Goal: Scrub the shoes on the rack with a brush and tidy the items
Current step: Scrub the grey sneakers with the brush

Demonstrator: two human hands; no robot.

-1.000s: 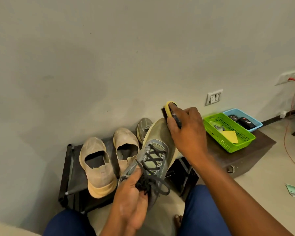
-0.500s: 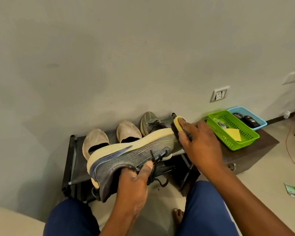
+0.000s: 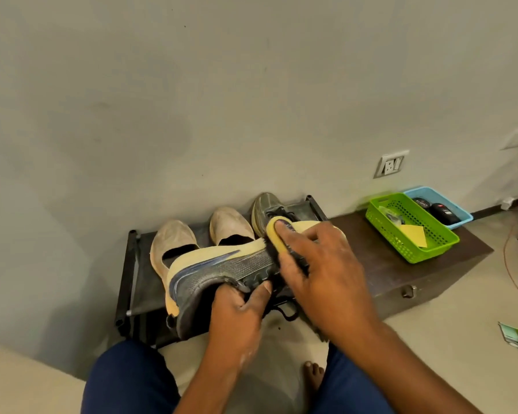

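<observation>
Gripping a grey mesh sneaker (image 3: 222, 270) by its collar, the left hand (image 3: 237, 312) has its fingers tucked inside the opening w/ the thumb curled over the tongue edge. The sneaker lies on its side, held above the rack (image 3: 132, 279), thick cream foam sole facing up and away, a blue swoosh-like stripe along the side, black laces (image 3: 284, 309) dangling below.

The right hand (image 3: 320, 270) wraps its fingers around a brush (image 3: 278, 237) w/ a smooth, rounded yellow back; dark bristles press against the sneaker's toe end, approx. where sole meets upper.

On the black metal-framed rack behind: two worn beige slip-ons (image 3: 174, 243), suede-like and scuffed, toes toward the wall, and a second grey sneaker (image 3: 266, 207) just right of them.

Right of the rack, a dark wooden box (image 3: 401, 276) w/ a metal latch serves as a surface. On it, a green perforated plastic basket (image 3: 413, 231) holding a yellow sheet (image 3: 413, 234), and touching behind it a blue basket (image 3: 458, 204) w/ dark, rounded items.

Grey plaster wall w/ a socket (image 3: 391, 166). Navy trouser knees and bare toes show at bottom.
</observation>
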